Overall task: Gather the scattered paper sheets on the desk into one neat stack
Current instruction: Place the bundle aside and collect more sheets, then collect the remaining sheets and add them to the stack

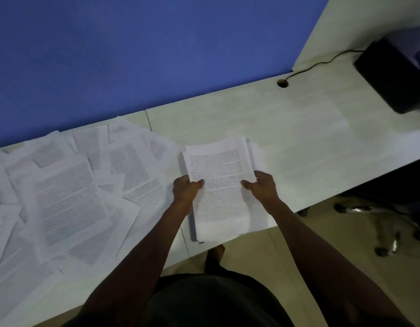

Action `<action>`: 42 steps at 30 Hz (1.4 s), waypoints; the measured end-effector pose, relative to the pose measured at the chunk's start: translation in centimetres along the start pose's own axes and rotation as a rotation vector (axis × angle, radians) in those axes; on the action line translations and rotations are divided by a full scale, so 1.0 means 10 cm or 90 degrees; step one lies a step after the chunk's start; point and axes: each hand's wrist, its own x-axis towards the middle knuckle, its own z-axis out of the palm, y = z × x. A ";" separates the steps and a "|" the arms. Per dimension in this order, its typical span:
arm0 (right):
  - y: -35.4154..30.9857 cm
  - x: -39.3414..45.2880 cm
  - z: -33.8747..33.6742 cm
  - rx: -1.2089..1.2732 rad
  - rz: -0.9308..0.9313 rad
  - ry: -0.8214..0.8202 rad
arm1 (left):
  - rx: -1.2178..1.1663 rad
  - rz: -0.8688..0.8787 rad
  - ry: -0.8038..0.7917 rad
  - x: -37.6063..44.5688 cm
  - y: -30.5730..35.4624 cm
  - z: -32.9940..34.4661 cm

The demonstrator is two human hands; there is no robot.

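stack of printed sheets (219,185) at the desk's (298,142) near edge, its lower end overhanging; left hand (186,188) and right hand (263,186) pinch its side edges, thumbs on top. scattered sheets (67,197) overlap just left, reaching the blue partition (133,55). bare desktop runs right to a black box (398,72) with cable (322,63).

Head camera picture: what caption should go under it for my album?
Both hands, left and right, hold a stack over the desk; loose sheets remain.
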 end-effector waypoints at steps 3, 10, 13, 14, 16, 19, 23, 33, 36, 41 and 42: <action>0.13 0.09 -0.18 -0.121 0.011 0.070 | 0.112 0.041 0.015 0.01 -0.07 0.33; 0.12 0.08 -0.08 -0.422 -0.091 0.255 | 0.251 0.052 0.048 0.12 -0.12 0.44; -0.07 0.04 0.19 -0.325 -0.203 0.209 | 0.170 0.023 0.094 0.13 -0.19 0.13; -0.13 0.04 0.34 -0.281 -0.205 0.138 | 0.125 0.014 0.098 0.09 -0.20 0.00; -0.32 -0.01 0.69 -0.254 -0.204 0.027 | 0.042 0.003 0.116 0.00 -0.20 -0.29; -0.57 -0.14 1.31 -0.226 -0.232 -0.088 | -0.021 0.008 0.193 -0.17 -0.22 -0.77; -0.85 -0.43 2.15 -0.248 -0.299 -0.220 | -0.064 0.011 0.314 -0.42 -0.33 -1.54; -1.17 -1.02 4.09 -0.417 -0.286 -0.290 | 0.103 -0.065 0.641 -0.66 -0.73 -3.31; -1.26 -1.17 4.48 -0.535 -0.218 -0.167 | 0.107 -0.061 0.609 -0.49 -0.74 -3.60; -1.26 -1.19 4.83 -0.515 -0.164 -0.058 | 0.081 -0.125 0.554 -0.25 -0.70 -3.86; -1.27 -1.17 4.85 -0.468 -0.155 -0.063 | 0.077 -0.126 0.541 -0.21 -0.70 -3.90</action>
